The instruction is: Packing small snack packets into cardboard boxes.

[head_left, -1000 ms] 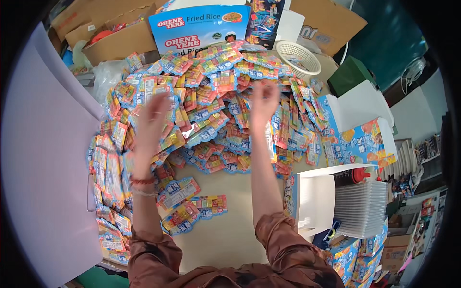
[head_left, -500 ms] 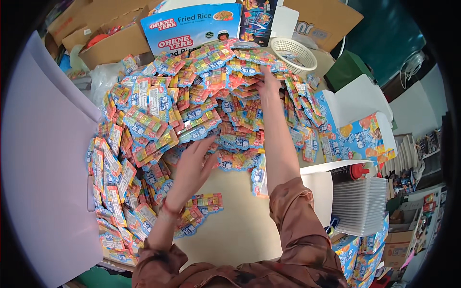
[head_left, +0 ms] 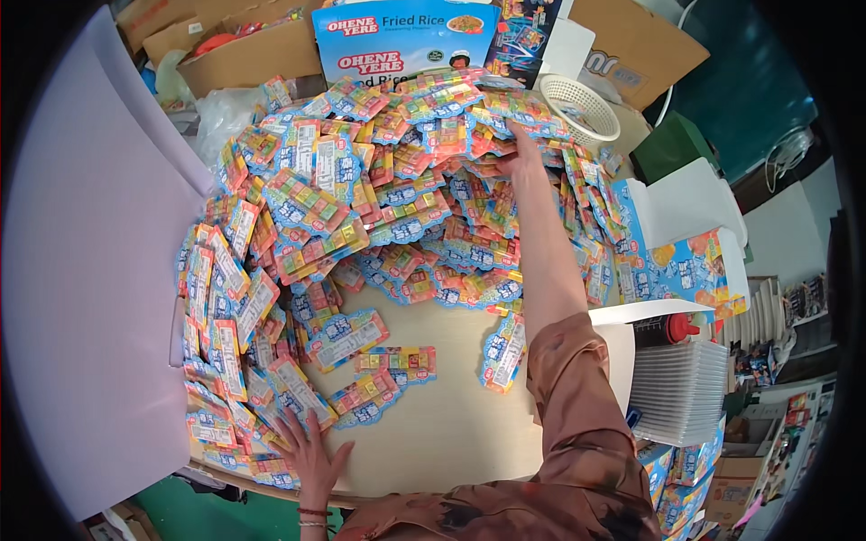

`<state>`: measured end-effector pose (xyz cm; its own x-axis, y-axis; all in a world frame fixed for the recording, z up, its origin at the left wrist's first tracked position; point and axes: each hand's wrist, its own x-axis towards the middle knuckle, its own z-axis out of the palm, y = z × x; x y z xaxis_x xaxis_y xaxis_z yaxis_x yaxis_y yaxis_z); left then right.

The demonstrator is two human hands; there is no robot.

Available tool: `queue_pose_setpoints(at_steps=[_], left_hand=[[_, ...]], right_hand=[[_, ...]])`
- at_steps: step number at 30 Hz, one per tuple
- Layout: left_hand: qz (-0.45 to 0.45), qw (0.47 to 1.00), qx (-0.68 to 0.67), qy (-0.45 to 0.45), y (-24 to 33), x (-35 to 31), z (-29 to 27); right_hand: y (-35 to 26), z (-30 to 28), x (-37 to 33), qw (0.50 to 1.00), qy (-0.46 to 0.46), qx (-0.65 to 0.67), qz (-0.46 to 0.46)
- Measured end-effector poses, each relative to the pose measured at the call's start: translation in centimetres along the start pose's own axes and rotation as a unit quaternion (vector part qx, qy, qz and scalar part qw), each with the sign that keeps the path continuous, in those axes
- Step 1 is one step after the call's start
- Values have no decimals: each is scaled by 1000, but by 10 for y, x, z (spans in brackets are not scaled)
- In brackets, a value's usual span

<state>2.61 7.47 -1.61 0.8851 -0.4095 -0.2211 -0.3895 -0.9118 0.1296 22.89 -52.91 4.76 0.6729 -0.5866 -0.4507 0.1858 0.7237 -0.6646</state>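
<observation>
A big heap of flat colourful candy packets (head_left: 397,171) covers the far and left parts of a pale wooden table (head_left: 442,424). My right hand (head_left: 516,155) reaches far out and lies on packets near the top of the heap, fingers closing on them; whether it grips one I cannot tell. My left hand (head_left: 311,455) rests flat, fingers spread, at the table's near left edge, touching packets there. A few loose packets (head_left: 383,379) lie between the arms.
A blue printed carton (head_left: 406,36) and brown cardboard boxes (head_left: 244,50) stand behind the heap. A white mesh basket (head_left: 582,106) sits at the far right. A stack of clear trays (head_left: 681,388) and a white box (head_left: 677,243) are on the right. A pale board (head_left: 90,270) borders the left.
My left hand has pulled back from the middle of the heap to the table's near left edge. My right arm has stretched further out over the pile.
</observation>
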Motion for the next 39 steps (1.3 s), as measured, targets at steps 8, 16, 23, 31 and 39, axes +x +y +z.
queue_pose_setpoints(at_steps=[8, 16, 23, 31, 39], left_hand=[[54, 990, -17, 126, -7, 10, 19], [55, 988, -14, 146, -6, 4, 22], [30, 984, -63, 161, -9, 8, 31], [80, 955, -158, 239, 14, 19, 3], [226, 868, -312, 314, 70, 53, -38]], right_hand=[[8, 10, -7, 997, 60, -48, -15], [14, -10, 34, 994, 37, -63, -76], [35, -21, 53, 989, 51, -99, -100], [69, -23, -6, 985, 68, 3, -159], [119, -11, -115, 971, 143, 48, -184]])
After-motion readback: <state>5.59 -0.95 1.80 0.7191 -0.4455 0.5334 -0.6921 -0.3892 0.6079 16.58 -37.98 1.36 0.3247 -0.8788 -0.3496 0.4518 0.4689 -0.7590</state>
